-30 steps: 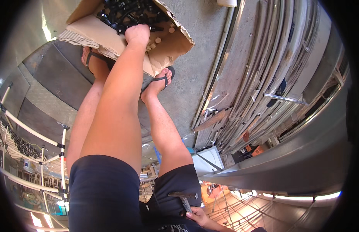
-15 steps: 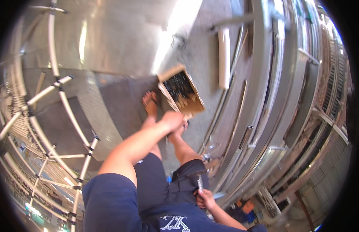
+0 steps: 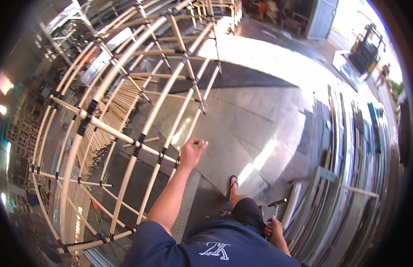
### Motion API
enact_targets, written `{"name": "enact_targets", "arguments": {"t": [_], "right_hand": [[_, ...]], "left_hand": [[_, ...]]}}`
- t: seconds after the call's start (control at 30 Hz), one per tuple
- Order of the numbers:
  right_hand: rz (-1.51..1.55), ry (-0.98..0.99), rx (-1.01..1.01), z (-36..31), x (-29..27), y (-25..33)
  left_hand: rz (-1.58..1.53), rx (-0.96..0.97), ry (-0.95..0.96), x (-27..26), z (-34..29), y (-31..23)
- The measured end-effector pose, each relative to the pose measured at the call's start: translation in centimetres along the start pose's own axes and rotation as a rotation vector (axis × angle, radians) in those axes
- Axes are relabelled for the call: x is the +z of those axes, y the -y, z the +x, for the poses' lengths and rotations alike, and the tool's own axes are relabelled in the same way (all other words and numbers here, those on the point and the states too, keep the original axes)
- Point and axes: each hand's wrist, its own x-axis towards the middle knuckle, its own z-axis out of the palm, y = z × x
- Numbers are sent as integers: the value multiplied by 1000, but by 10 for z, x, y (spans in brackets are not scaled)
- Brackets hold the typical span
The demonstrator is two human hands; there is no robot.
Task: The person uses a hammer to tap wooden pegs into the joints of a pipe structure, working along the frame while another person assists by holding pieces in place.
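Observation:
My left hand (image 3: 192, 152) is raised in front of me, its thumb and fingers curled together beside a tall frame of cream pipes (image 3: 164, 102) with black joints. Whatever small thing those fingers may pinch is too small to name. Low on my right side, my right hand (image 3: 274, 228) is closed round the handle of a hammer (image 3: 277, 203), head up. The hammer hangs beside my dark shorts, close to a pale tube on the floor.
Behind the frame lies a stack of cream pipes (image 3: 110, 120). Long metal profiles (image 3: 344, 178) fill racks on my right. Metal sheets (image 3: 246, 120) cover the floor ahead. A forklift (image 3: 364, 53) stands far right by the bright doorway, with a person (image 3: 384, 73) near it.
My left hand has lifted from beside the cardboard box of black parts toward the pipe frame. My view has swung up and left; the box is out of sight. The right hand keeps the hammer.

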Motion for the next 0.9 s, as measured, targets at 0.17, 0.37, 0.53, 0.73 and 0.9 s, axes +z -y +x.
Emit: {"name": "enact_targets", "arguments": {"t": [0.17,0.37,0.53,0.73,0.9], "right_hand": [[-323,17,-214,51,86,113],[-665,170,-436,142,283,269],[-688,609,-828,166,484,370],[-742,486,-1118,159,673,433],[-486,591,-1025,157,723,461]], "left_hand": [[-81,377,-381,-134,148,-137],[307,528,-389,-226,328,-267],[606,484,-306,-253,433,-272],[381,689,-54,-243,573,-252],[-12,411,239,-224,655,-233]]}}
